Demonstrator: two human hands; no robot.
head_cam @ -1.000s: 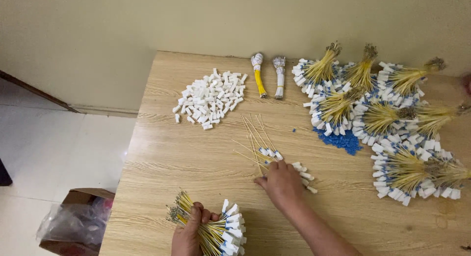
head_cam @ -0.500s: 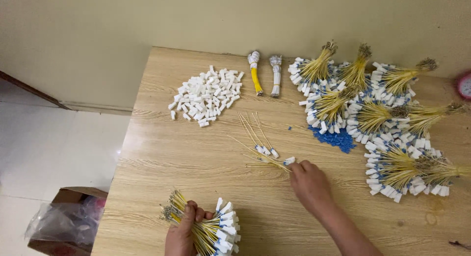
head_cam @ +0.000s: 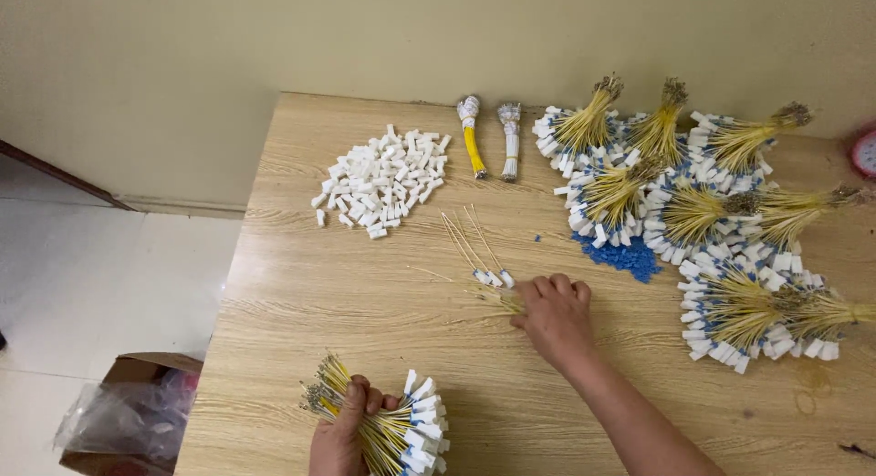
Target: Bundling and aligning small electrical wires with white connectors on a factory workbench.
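- Since the earlier frames, the right hand (head_cam: 551, 316) has slid toward the right and then back a little to the middle of the frame, and several of the loose yellow wires (head_cam: 482, 255) that lay under it are gone.
- Head view: that right hand lies palm down on the wooden table (head_cam: 301, 293), fingers curled, fingertips pinching a few thin yellow wires at their lower end; the rest of these loose wires fan away toward the upper left, just beside the knuckles.
- At the bottom centre, the left hand (head_cam: 342, 430) is closed around a thick bundle of yellow wires with white connectors (head_cam: 401, 432), well apart from the right hand.
- Upper left of the table holds a heap of white connector housings (head_cam: 381, 181).
- Near the top centre lie two short taped bundles (head_cam: 490, 138), one yellow, one white.
- Finished wire bundles (head_cam: 712, 230) crowd the right side.
- Small blue pieces (head_cam: 620, 255) sit between them and the right hand.
- A cardboard box (head_cam: 128, 412) stands on the floor, lower left.
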